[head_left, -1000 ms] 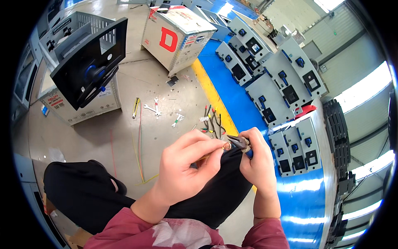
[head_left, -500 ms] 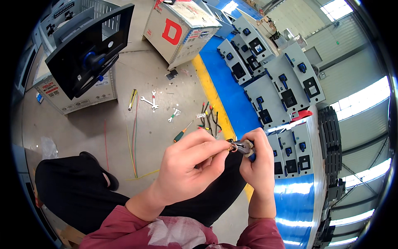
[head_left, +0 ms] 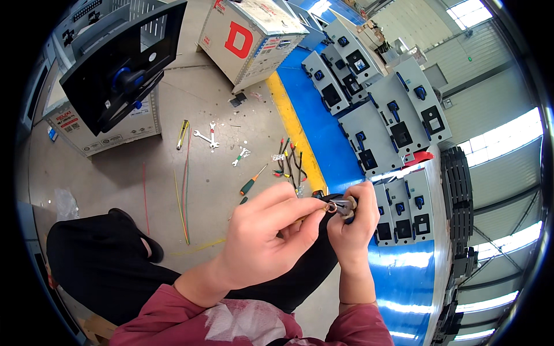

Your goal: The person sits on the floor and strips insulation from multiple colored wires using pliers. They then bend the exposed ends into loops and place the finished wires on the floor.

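My left hand (head_left: 271, 233) pinches a thin wire between thumb and forefinger, and its bare copper end (head_left: 332, 208) curls into a small loop just past the fingertips. My right hand (head_left: 356, 225) is closed round the handles of a pair of pliers (head_left: 344, 204). The metal jaws point left and meet the copper loop. Most of the handles are hidden by the fingers. A blurred yellow strand (head_left: 202, 247) runs over the floor toward my left hand; whether it is the same wire I cannot tell.
On the floor lie a screwdriver (head_left: 252, 180), wrenches (head_left: 211, 138), a yellow utility knife (head_left: 182, 135), loose wires (head_left: 186, 202) and several black cables (head_left: 291, 161). A crate (head_left: 248, 43) stands ahead, a black panel (head_left: 124, 72) at left, grey cabinet doors (head_left: 392, 130) at right.
My right hand has shifted slightly left, turning the pliers a little. The copper loop shows more plainly at the jaws. My left hand keeps its pinch.
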